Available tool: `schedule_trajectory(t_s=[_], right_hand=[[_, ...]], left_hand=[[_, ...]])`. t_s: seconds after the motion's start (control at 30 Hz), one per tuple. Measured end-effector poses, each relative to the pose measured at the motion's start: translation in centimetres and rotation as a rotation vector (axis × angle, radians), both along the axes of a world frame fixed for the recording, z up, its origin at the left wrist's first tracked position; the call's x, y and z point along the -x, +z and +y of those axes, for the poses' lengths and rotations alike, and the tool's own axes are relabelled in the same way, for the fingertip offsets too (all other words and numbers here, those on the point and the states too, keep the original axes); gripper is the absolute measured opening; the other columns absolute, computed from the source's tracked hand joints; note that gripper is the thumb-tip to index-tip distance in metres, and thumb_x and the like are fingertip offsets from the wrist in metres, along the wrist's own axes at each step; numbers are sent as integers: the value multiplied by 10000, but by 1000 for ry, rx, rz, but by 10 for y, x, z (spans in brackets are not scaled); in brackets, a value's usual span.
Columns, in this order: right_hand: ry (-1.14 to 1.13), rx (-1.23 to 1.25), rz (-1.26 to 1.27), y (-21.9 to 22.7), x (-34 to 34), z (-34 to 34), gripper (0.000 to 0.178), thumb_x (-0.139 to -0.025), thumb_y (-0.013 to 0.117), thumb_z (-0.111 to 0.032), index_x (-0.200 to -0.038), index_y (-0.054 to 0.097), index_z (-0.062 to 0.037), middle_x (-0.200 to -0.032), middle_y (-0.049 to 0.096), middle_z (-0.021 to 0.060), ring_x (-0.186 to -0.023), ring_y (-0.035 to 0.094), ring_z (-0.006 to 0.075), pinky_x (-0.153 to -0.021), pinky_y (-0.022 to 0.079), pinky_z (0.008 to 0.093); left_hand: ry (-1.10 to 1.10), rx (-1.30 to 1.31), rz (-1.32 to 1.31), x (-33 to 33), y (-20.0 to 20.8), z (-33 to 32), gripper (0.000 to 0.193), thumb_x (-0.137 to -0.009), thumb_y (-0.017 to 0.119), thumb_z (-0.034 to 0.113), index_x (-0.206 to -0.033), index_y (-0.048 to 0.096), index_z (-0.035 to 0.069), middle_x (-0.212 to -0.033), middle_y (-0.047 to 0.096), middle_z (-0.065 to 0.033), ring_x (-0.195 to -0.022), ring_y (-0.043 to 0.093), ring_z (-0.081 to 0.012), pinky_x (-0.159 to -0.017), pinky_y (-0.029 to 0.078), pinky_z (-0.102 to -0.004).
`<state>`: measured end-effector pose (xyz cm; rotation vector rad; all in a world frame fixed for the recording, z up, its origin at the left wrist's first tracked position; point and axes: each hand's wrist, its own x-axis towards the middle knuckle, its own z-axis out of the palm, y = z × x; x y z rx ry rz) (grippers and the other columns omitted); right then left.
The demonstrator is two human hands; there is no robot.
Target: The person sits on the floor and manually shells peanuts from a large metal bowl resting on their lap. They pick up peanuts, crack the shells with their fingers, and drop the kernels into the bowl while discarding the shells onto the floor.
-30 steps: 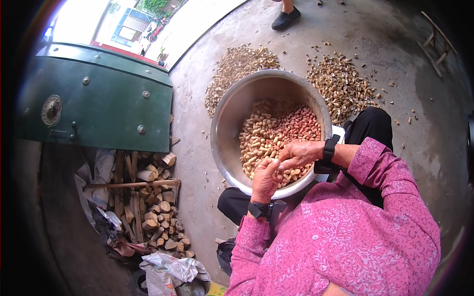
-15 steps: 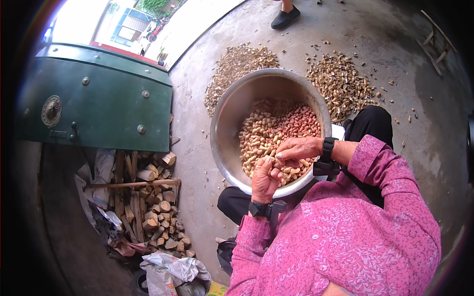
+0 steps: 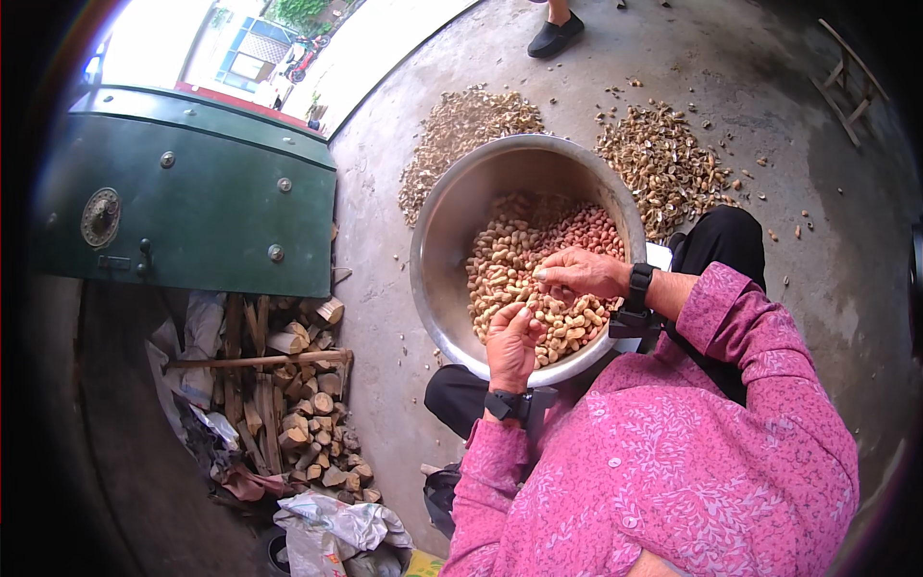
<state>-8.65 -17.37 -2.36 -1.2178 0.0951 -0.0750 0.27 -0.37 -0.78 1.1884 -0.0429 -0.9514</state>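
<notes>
A concrete floor (image 3: 375,240) spreads around us, with a dark green metal door (image 3: 216,207) off to the left. The person sits in a pink floral shirt (image 3: 673,442), bent over a wide steel basin (image 3: 442,264) just in front of their knees. Beyond its rim lie two heaps of peanut shells, a looser one to the left (image 3: 471,125) and a coarser one to the right (image 3: 663,173).

The left forearm comes up almost straight from below, the left hand (image 3: 511,348) raised over the near rim, thumb and forefinger brought close together. The right forearm crosses in from the right, elbow out to the side, and the right hand (image 3: 586,274) reaches farther in, fingers curled down and thumb near them. The hands are apart; I can't tell whether either pinches anything.

Inside the basin, under and between them, lie unshelled peanuts (image 3: 492,248), with reddish shelled kernels (image 3: 594,229) banked on the right.
</notes>
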Motion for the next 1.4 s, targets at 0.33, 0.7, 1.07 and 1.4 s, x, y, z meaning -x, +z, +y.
schedule_trajectory(t_s=[0.33,0.7,1.07,1.4], right_hand=[[43,-123,59,-4,0,0,216,-873,462,-190,-935,562,-8,-714,582,53,-618,574,113,-543,491,236],[336,-614,242,-32,-2,22,587,-843,339,-569,-1104,452,-55,-969,518,139,-853,515,194,-695,500,311],[-516,-860,-164,34,22,-77,660,-752,448,-605,-945,515,23,-831,589,79,-697,582,121,-602,505,197],[-211,571,277,-8,30,-54,438,-784,604,-345,-1001,550,30,-916,601,164,-755,608,200,-660,498,298]], left_hand=[[40,-23,-26,-9,-2,4,108,-805,542,-7,-904,539,33,-811,590,-70,-623,580,-148,-592,513,-277],[-378,-13,-94,18,31,-6,208,-863,486,76,-1052,504,-11,-992,571,-110,-714,625,-181,-539,531,-231],[-215,36,-64,-4,48,20,188,-869,501,155,-1001,540,28,-946,602,-141,-715,617,-193,-567,521,-259],[-153,223,-84,-48,67,45,176,-871,495,179,-952,576,45,-910,614,-118,-692,578,-156,-602,488,-270]])
